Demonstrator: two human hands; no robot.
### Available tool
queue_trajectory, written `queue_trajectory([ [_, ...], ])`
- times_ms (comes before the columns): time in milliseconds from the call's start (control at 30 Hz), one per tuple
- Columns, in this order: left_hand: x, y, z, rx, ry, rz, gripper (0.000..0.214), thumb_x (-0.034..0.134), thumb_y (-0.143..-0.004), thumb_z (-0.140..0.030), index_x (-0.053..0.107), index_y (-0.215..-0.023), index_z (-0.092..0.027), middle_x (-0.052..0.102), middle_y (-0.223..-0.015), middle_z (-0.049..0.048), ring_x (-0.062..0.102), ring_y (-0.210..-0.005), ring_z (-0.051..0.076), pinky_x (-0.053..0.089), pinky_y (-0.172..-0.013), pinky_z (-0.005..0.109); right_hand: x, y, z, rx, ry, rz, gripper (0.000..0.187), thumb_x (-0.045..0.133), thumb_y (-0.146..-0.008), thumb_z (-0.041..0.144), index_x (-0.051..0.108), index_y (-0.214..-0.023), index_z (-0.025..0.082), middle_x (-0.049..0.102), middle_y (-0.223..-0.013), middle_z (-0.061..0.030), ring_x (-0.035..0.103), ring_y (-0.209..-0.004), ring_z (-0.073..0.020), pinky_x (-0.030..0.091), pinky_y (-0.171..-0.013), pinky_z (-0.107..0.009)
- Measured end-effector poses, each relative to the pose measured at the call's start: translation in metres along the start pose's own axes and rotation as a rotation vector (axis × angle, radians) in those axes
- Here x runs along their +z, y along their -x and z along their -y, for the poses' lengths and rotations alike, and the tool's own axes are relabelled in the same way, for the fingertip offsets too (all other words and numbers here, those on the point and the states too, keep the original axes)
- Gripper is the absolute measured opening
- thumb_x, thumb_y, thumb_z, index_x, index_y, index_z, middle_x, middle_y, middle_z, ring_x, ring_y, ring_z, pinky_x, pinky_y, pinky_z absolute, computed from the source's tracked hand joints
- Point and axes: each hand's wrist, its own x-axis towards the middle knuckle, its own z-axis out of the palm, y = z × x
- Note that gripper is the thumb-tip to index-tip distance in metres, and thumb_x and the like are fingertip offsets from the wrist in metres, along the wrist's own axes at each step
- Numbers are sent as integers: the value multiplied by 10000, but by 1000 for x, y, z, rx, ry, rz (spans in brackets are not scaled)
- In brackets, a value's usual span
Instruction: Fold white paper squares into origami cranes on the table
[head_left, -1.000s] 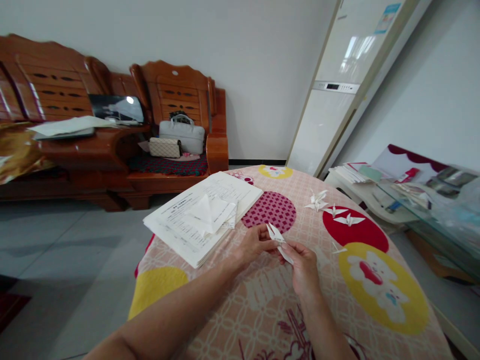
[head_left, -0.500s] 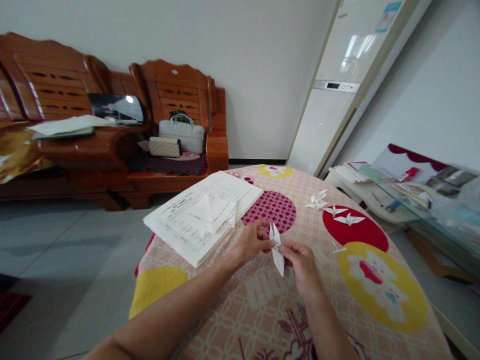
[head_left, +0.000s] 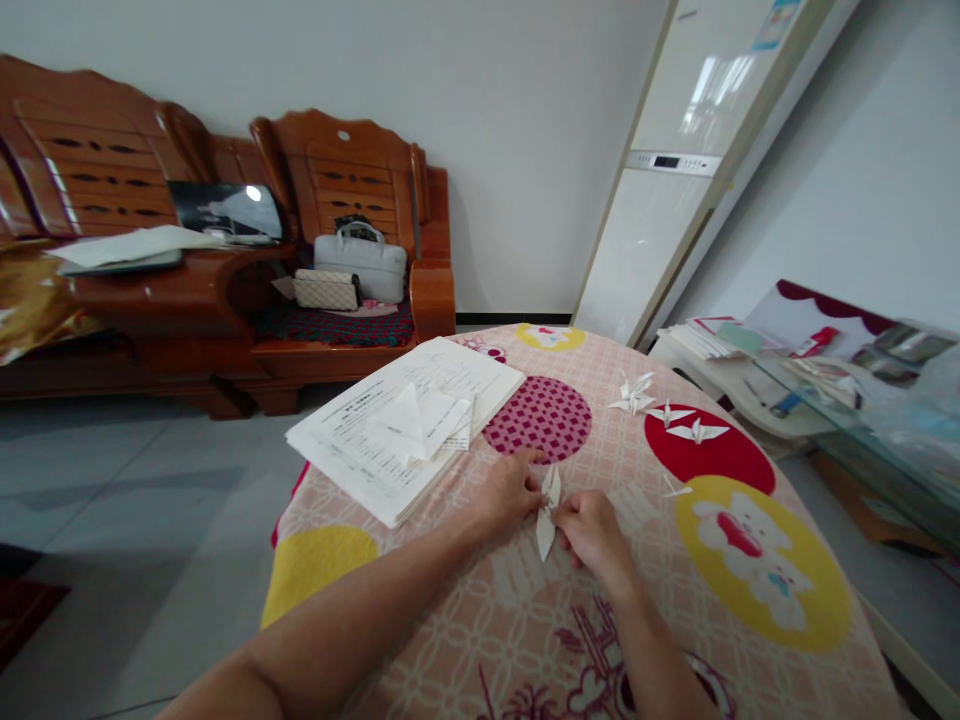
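Observation:
Between my two hands is a narrow folded piece of white paper, pointed at its near and far ends. My left hand pinches its left edge near the middle. On the other side my right hand is closed on the right edge, with thumb and finger at the paper. Parts of the fingers are hidden behind the hands. Finished paper cranes lie on the patterned tablecloth to the right, and a small white paper piece lies nearer my right hand.
A stack of printed sheets lies on the left of the round table, with folded white paper on top. A glass-topped side stand with papers is at the right. Wooden chairs stand beyond.
The folded paper has turned slightly and its far prongs now look closer together. Both hands have shifted a little, with the right hand's fingers curled more.

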Motion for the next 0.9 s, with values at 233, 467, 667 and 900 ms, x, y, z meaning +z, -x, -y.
queue_trajectory([
  [233,9,6,11,315,-135,-120,233,561,-630,-22,555,-821,-156,552,-730,-18,491,-670,118,349,-597,220,-4,0,6,-239,241,-109,111,641,-654,116,637,-566,184,667,-587,-52,584,-563,-168,344,-529,-250],
  [467,-6,6,13,479,-208,150,210,502,-752,-30,670,-776,-154,654,-771,29,568,-762,142,405,-726,239,-14,-2,-2,-407,157,33,149,602,-704,130,733,-655,182,705,-648,-35,621,-625,-191,380,-589,-251],
  [667,-31,13,5,530,-256,328,358,615,-703,-84,680,-1044,-170,653,-900,42,571,-799,156,397,-718,232,-24,-1,-9,-402,170,147,260,628,-669,111,765,-880,179,651,-594,14,569,-551,-148,357,-538,-223],
  [900,-27,15,6,574,-279,319,302,690,-739,-202,661,-1039,-182,612,-850,35,547,-786,165,376,-704,241,-25,2,-6,-420,212,152,242,720,-623,141,751,-856,200,635,-593,26,522,-531,-126,333,-518,-214],
])
